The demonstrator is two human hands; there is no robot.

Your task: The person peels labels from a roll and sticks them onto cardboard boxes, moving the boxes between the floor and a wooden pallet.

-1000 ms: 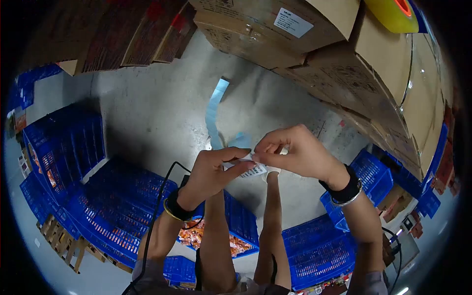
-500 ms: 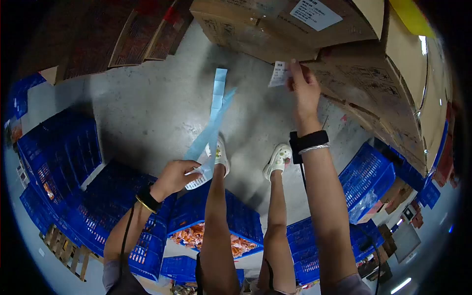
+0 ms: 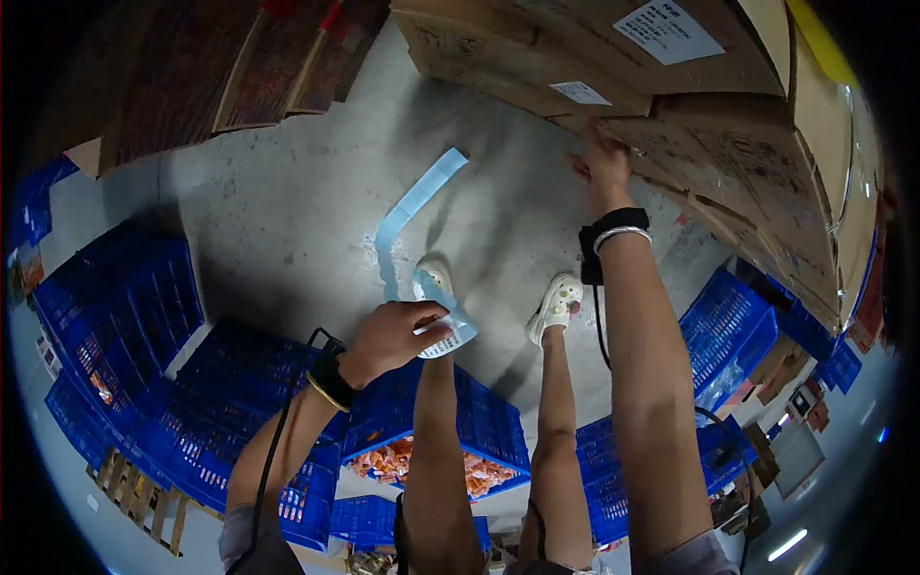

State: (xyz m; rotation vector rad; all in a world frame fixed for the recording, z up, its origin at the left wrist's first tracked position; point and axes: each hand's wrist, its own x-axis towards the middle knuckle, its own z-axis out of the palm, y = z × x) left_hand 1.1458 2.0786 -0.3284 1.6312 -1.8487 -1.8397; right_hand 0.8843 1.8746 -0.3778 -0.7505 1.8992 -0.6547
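Note:
My left hand [image 3: 398, 335] is closed on a strip of labels [image 3: 419, 196] with light-blue backing. The strip's long end trails up over the floor, and a white printed label [image 3: 452, 337] shows by my fingers. My right hand [image 3: 606, 168] holds nothing, its fingers apart, close to the side of a cardboard carton [image 3: 508, 72]. A small white label [image 3: 580, 93] lies on that carton just above my fingertips. Higher up, a larger printed label [image 3: 669, 31] is on the cardboard.
Brown cartons [image 3: 747, 172] line the right side, and more cardboard [image 3: 182, 77] stands at upper left. Blue plastic crates [image 3: 120, 297] stand at left and behind my legs; one crate [image 3: 494, 412] holds small orange-wrapped pieces [image 3: 388, 462]. Grey floor [image 3: 287, 192] lies between.
The small label that was in my right hand is now on the carton, and those fingers have come off it. My left hand has moved right with the strip, which now bends differently.

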